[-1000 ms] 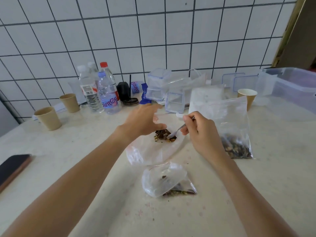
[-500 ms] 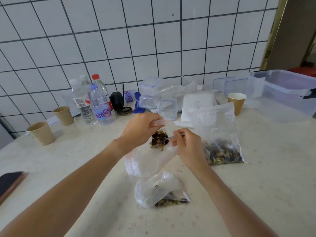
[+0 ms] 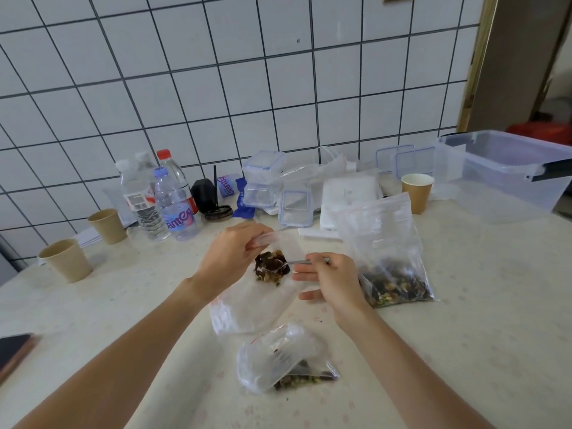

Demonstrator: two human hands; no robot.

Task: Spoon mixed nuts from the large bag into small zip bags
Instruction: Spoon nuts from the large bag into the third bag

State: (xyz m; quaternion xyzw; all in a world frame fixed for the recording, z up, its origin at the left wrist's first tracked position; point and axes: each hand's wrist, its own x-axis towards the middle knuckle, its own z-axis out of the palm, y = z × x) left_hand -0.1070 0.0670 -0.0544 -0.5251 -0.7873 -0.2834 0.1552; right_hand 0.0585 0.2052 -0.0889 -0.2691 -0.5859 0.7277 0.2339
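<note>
Since a moment ago, nuts (image 3: 271, 269) have piled deeper inside the small zip bag (image 3: 257, 301), whose mouth the left hand (image 3: 230, 264) pinches. Right hand (image 3: 332, 281) grips the spoon (image 3: 305, 261); the large bag (image 3: 388, 255) lies just beside it on the desk (image 3: 464, 320).

I saw a pale bench (image 3: 464, 305), nut bags (image 3: 393, 274) on it, paper cups (image 3: 68, 258), water bottles (image 3: 176, 205), clear tub (image 3: 495, 174), phone (image 3: 14, 348).

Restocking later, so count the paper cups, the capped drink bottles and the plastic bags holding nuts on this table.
Paper cups: 3
Capped bottles: 3
Bags holding nuts: 3
Total: 9
</note>
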